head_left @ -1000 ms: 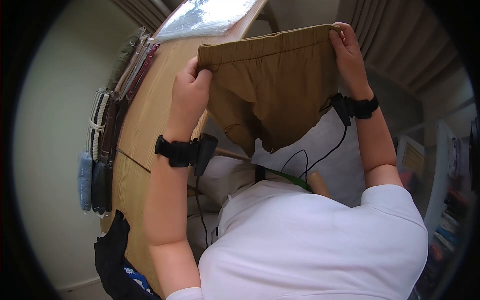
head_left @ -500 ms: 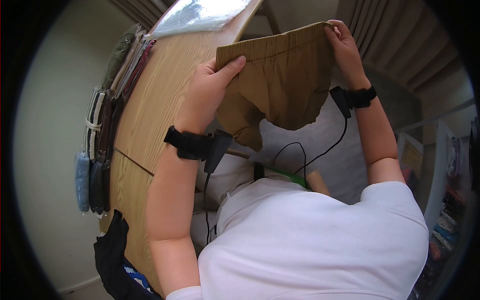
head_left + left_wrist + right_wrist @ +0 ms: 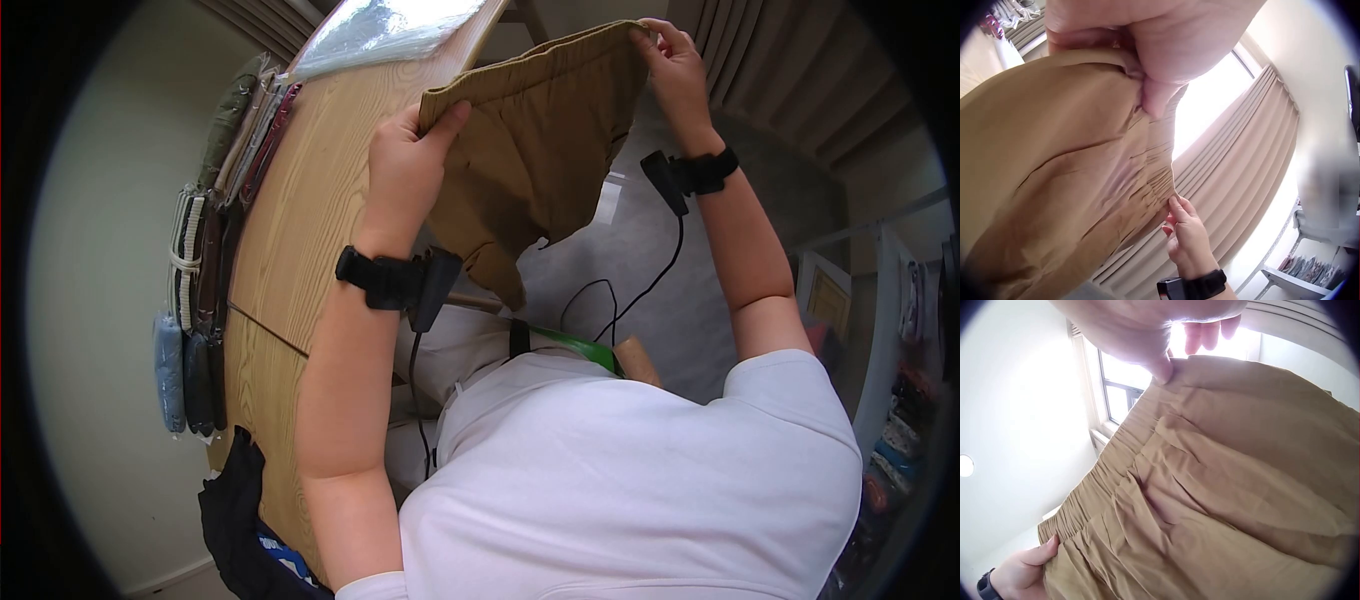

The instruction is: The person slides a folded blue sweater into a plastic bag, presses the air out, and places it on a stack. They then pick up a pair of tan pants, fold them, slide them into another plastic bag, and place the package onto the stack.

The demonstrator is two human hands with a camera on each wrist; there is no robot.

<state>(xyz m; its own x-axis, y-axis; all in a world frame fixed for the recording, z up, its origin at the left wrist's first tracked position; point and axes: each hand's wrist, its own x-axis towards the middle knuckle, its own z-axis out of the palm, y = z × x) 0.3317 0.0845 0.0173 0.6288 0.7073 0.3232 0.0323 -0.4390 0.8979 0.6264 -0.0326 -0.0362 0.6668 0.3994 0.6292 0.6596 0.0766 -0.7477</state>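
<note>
A pair of tan-brown shorts (image 3: 540,130) with a gathered elastic waistband hangs in the air between both hands. At one end of the waistband my left hand (image 3: 408,165) grips the cloth, thumb laid over the front. My right hand (image 3: 680,85) pinches the opposite end between thumb and fingers, held higher and farther right. In the left wrist view the shorts (image 3: 1072,169) fill much of the frame, with the right hand (image 3: 1188,240) at the far waistband corner. The right wrist view shows the gathers of the waistband (image 3: 1100,487) close up, the left hand (image 3: 1025,569) at lower left.
A wooden table (image 3: 300,200) runs along the left. On it lie a clear plastic bag (image 3: 385,35), a row of folded, bagged garments (image 3: 205,240) and a black garment (image 3: 235,510) at the near end. Shelving (image 3: 880,330) stands at the right, and cables (image 3: 650,270) trail from the wrist cameras.
The left hand shifted right and its thumb now lies over the waistband front. The right hand moved up and slightly left, so the shorts hang more tilted and farther from the body.
</note>
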